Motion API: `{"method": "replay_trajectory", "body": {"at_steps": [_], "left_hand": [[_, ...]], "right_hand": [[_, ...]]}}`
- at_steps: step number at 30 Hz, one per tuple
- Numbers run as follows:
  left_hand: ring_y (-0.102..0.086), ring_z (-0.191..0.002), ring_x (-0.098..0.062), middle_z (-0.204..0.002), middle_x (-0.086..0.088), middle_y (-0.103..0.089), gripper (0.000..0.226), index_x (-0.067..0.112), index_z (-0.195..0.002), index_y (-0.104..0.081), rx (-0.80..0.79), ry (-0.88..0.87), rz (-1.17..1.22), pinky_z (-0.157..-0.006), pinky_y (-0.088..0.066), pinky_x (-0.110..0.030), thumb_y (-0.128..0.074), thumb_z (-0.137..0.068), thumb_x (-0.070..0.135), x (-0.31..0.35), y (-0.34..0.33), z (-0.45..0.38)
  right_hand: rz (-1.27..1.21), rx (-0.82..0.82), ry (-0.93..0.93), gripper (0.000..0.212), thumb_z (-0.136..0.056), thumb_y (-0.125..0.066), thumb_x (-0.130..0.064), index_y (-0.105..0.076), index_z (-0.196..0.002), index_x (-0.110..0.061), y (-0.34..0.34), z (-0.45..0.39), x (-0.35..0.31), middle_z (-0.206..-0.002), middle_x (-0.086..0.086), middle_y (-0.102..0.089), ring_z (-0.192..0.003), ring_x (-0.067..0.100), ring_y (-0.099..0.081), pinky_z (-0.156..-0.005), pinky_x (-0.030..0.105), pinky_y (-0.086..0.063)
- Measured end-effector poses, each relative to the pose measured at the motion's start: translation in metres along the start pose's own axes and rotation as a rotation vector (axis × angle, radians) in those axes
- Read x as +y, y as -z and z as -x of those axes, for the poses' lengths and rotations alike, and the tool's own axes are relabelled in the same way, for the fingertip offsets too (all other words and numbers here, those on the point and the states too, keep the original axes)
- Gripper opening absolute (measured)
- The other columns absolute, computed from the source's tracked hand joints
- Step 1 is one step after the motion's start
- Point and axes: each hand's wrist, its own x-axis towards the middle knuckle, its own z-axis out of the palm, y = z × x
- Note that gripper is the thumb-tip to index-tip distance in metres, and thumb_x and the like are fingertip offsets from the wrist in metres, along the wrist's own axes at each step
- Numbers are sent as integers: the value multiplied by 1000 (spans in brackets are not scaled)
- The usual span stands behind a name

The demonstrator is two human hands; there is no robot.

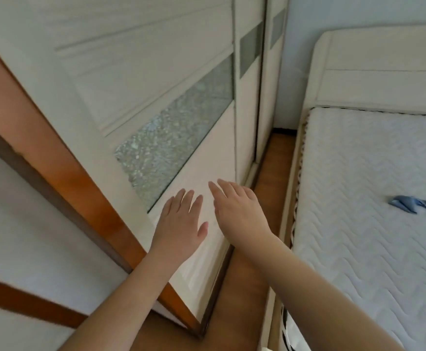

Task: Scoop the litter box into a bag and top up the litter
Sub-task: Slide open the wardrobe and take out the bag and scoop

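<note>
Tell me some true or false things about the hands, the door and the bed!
1. Both hands, the left hand and the right hand, have straight fingers and hold nothing. True.
2. A litter box sits on the floor. False: none is in view.
3. The white door has a frosted glass panel. True.
4. The mattress is bare red. False: it is white and quilted, with a blue thing on it.

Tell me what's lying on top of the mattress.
On the white quilted mattress, only a crumpled blue piece of cloth or plastic shows, near the right edge of the view. The frame cuts off the rest of the mattress, so anything further right cannot be seen.
</note>
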Motion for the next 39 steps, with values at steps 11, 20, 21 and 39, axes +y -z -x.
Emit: {"method": "replay_trajectory", "body": {"at_steps": [11, 20, 21, 39], "left_hand": [[4, -151, -27, -164, -13, -1, 71, 12, -156, -5, 40, 97, -39, -122, -2, -44, -27, -100, 49, -17, -13, -12], [4, -150, -34, -162, -14, -15, 65, 11, -156, -9, 24, 290, -232, -116, 18, -54, -24, -101, 42, -5, -31, -20], [6, -149, -35, -163, -14, -11, 64, 12, -156, -6, 19, 316, -230, -116, 16, -54, -24, -101, 41, -3, -33, -21], [-24, -146, -29, -151, -9, -43, 56, 16, -146, -43, -49, 438, -317, -120, -1, -55, -50, -92, 33, -8, -65, -67]], "right_hand": [[-256, -73, 162, 53, -104, -29, -19, -13, -154, -10, -4, -84, -41, -159, 7, -22, -146, 20, -21, -117, 33, -17], [-895, -348, 51, 63, -104, -22, -38, 6, -154, -12, -8, -109, -55, -163, 2, 2, -149, 13, 1, -119, 29, -4], [-942, -376, 48, 63, -104, -22, -38, 7, -154, -12, -9, -112, -54, -163, 2, 2, -149, 14, 0, -119, 30, -5], [-1149, -403, 124, 69, -103, -25, -43, 12, -153, -13, -28, -145, -29, -162, 4, 7, -149, 17, 2, -121, 35, -5]]}}
